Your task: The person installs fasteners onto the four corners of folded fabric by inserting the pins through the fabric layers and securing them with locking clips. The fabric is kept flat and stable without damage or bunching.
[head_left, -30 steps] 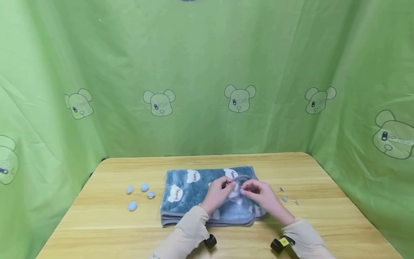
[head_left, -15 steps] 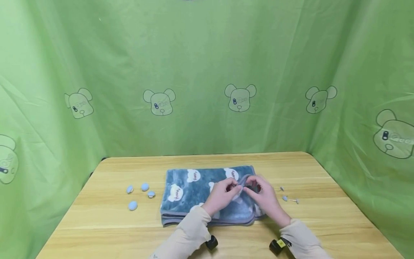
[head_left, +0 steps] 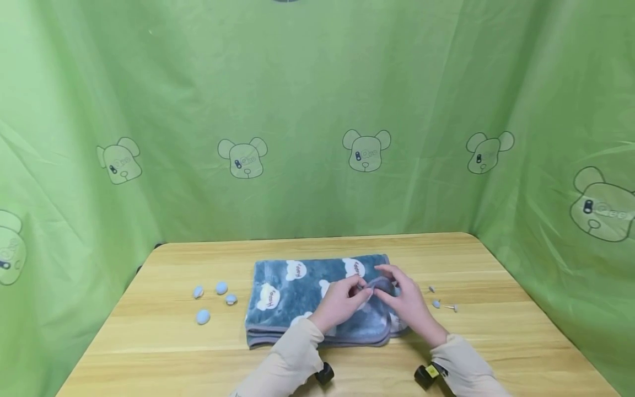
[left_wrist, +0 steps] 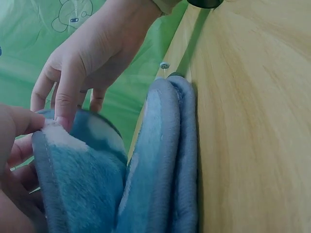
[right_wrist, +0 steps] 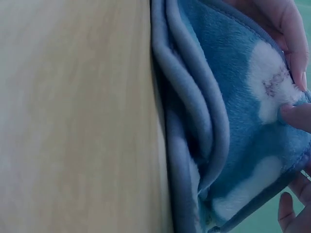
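A folded teal blanket (head_left: 283,314) with white bear-head patches and grey edging lies on the table, one corner raised between the two hands. My left hand (head_left: 338,300) pinches the raised edge between thumb and fingers; it also shows at the side of the left wrist view. Opposite it, my right hand (head_left: 409,298) holds the same corner. Its thumb (right_wrist: 297,116) presses on a white patch, while its other fingers (right_wrist: 291,211) are behind the cloth. The fingertips of both hands are close together. Whether a small piece is tucked between them cannot be seen.
Several light-blue round caps (head_left: 203,316) lie left of the blanket on the wooden table (head_left: 149,353). To its right are small pin-like pieces (head_left: 451,307), one with a long thin shaft. Green curtains (head_left: 307,209) hang around the table's back and sides.
The hands have come closer together at the raised corner, which has folded over between them. My right index finger has straightened away from the thumb. The caps and pins lie as before.
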The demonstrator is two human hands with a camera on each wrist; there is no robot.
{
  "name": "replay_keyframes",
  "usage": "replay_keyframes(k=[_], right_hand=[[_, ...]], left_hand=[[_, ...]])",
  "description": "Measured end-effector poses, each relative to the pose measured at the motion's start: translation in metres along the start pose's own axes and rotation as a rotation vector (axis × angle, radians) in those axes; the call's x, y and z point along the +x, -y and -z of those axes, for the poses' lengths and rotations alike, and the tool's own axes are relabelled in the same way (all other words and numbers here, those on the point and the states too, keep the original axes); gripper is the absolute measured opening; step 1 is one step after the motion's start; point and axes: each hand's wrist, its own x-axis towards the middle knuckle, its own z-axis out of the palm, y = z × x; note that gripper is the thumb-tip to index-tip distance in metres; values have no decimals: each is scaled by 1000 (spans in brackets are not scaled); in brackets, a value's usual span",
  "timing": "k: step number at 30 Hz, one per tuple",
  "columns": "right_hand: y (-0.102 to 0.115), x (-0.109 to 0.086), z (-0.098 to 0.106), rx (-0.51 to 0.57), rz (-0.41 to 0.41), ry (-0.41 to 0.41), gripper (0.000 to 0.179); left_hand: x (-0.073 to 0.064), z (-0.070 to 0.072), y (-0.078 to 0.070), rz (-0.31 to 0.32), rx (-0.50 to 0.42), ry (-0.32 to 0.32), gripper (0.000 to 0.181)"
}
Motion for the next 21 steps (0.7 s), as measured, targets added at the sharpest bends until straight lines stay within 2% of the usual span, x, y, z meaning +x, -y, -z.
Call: replay_keyframes(k=[6, 13, 17, 21], right_hand=[[3, -1, 3, -43, -33, -20, 35], [-2, -3, 5, -72, 20, -39, 26], [-2, -2, 5, -69, 66, -40, 26], [0, -1, 4, -69, 88, -22, 25]], left_hand=[[1, -1, -2, -17, 50, 31, 12], [2, 2, -5, -65, 197, 106, 9], [1, 16, -8, -60, 265, 145, 9], [-6, 40, -7, -45, 321, 122, 8]])
